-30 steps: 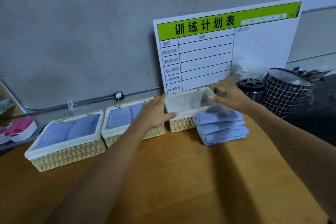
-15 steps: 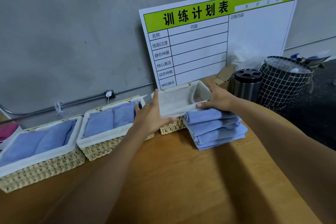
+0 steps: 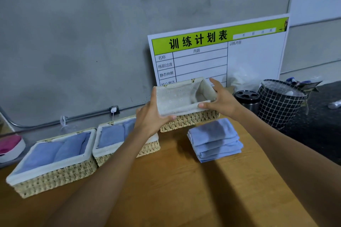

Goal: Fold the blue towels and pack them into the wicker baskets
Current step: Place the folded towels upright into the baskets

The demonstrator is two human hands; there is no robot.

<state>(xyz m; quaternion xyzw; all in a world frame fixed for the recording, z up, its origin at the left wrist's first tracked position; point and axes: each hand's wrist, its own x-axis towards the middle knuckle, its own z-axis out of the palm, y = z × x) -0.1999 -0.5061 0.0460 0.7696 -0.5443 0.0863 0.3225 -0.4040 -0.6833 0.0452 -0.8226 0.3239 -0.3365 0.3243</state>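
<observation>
Empty basket [image 3: 184, 101]: you have it tipped toward you near the desk's back edge, liner showing, likely to ready it for loading.
Left hand [image 3: 150, 118]: your grip curls round the near-left corner.
Right hand [image 3: 221, 100]: thumb pinches the front rim, fingers along the right wall.
Folded towels [image 3: 215, 139]: blue stack on the desk [image 3: 184, 190], just in front of the basket, within easy reach.
Filled baskets [image 3: 53, 160], [image 3: 121, 138]: side by side toward the left edge, towels already inside.
Schedule board [image 3: 217, 51]: leans on the wall behind.
</observation>
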